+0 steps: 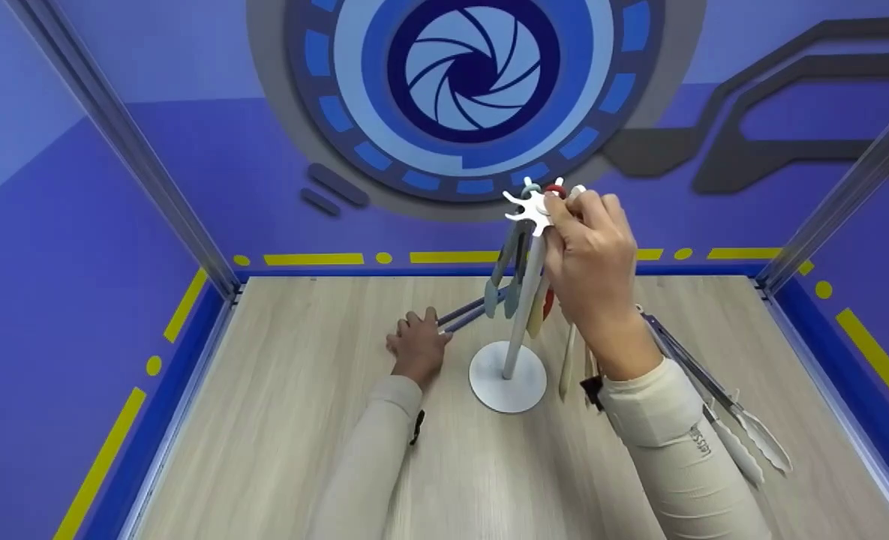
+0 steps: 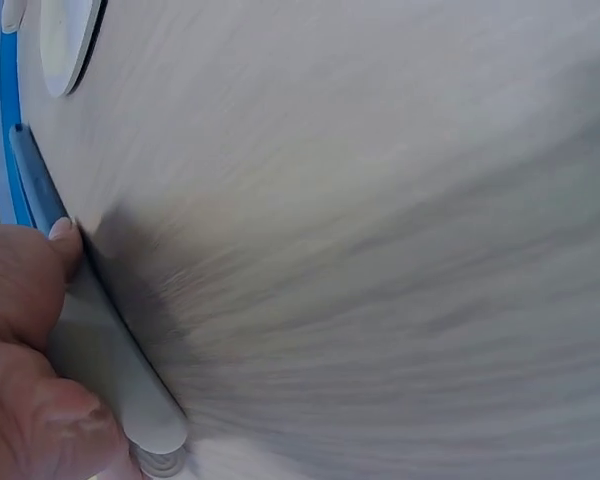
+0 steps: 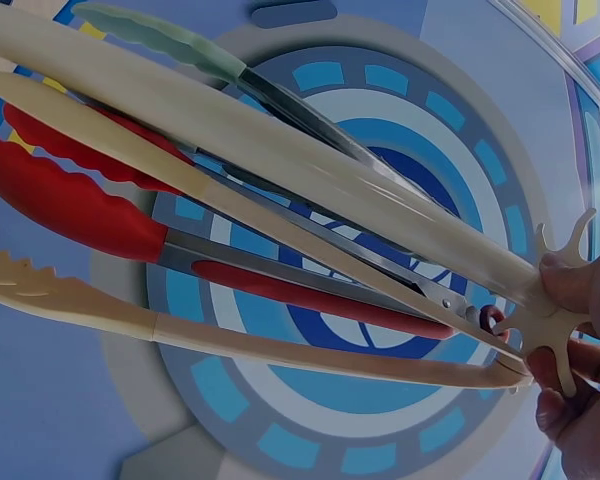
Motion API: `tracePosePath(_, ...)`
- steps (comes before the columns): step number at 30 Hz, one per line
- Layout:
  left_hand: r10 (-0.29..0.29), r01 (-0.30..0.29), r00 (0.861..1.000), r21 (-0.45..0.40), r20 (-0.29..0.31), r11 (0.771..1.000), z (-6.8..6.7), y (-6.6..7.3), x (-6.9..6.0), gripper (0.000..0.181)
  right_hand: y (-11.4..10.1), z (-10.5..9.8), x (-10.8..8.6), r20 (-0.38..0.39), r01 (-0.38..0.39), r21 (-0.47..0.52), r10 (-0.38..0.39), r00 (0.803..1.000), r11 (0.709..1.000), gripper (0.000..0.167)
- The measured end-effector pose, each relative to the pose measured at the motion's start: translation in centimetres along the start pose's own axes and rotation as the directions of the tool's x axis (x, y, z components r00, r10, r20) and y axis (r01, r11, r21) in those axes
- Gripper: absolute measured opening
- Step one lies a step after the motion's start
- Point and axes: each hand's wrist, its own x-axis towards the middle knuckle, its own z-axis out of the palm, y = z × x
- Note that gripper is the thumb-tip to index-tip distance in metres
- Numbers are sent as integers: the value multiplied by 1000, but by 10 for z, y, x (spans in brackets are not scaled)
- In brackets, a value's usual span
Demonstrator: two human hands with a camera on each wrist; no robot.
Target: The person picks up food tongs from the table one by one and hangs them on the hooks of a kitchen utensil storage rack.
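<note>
A white stand with a round base (image 1: pixel 508 394) rises to a hooked top (image 1: pixel 530 210). My right hand (image 1: pixel 594 259) grips that top, its thumb and fingers around the hooks in the right wrist view. From the hooks hang mint-tipped tongs (image 3: pixel 170 42), red-tipped tongs (image 3: pixel 70 200) and beige tongs (image 3: pixel 70 295); the beige pair's end lies close to my fingers. Left of the stand, my left hand (image 1: pixel 418 345) holds grey-blue tongs (image 2: pixel 110 350) lying on the table, the thumb along one arm. Its other fingers are partly hidden in the left wrist view.
Another pair of tongs (image 1: pixel 707 382) with pale tips lies on the table (image 1: pixel 264 420), right of my right forearm. Blue printed panels (image 1: pixel 189 165) and metal posts (image 1: pixel 129 142) stand behind and beside the table.
</note>
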Motion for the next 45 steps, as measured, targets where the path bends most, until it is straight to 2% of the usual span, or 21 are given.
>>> tracePosePath(4, 13, -13, 1000, -13, 3, 1000, -2, -5, 1, 54, -1, 1, 1, -1, 2, 6, -2, 1000, 1000, 25)
tracePosePath(9, 46, -43, 999, -153, 16, 987, -11, -15, 1, 44, -1, 0, 1, 7, 2, 5, -2, 1000, 1000, 23)
tracePosePath(12, 79, -79, 997, -238, -7, 968, -15, -24, 1, 41, 0, -1, 1, 15, 2, 3, -2, 1000, 1000, 23)
tracePosePath(17, 118, -133, 991, -334, -65, 933, -20, -41, -5, 39, 0, -2, -1, 27, -2, 8, 2, 1000, 1000, 23)
tracePosePath(22, 147, -184, 982, -434, -119, 882, -27, -53, -12, 37, 0, -1, -1, 8, -21, 34, 21, 1000, 999, 24)
tracePosePath(24, 166, -219, 974, -471, -153, 855, -30, -56, -13, 35, 0, 0, -2, -1, -26, 47, 26, 1000, 999, 25)
tracePosePath(27, 193, -273, 960, -530, -202, 803, -36, -58, -16, 33, 0, 0, -1, -9, -22, 61, 22, 1000, 998, 25)
tracePosePath(31, 217, -321, 945, -588, -243, 742, -43, -56, -27, 35, 1, 1, 0, -28, -18, 86, 20, 999, 996, 24)
tracePosePath(36, 242, -369, 928, -615, -284, 697, -52, -50, -40, 36, 1, 1, 0, -29, -27, 98, 30, 999, 995, 25)
tracePosePath(41, 281, -443, 896, -627, -345, 641, -64, -40, -49, 35, 1, 1, 0, -19, -35, 99, 37, 999, 994, 26)
tracePosePath(45, 316, -494, 868, -605, -383, 624, -75, -26, -56, 34, 1, 1, 1, -13, -34, 102, 35, 999, 994, 25)
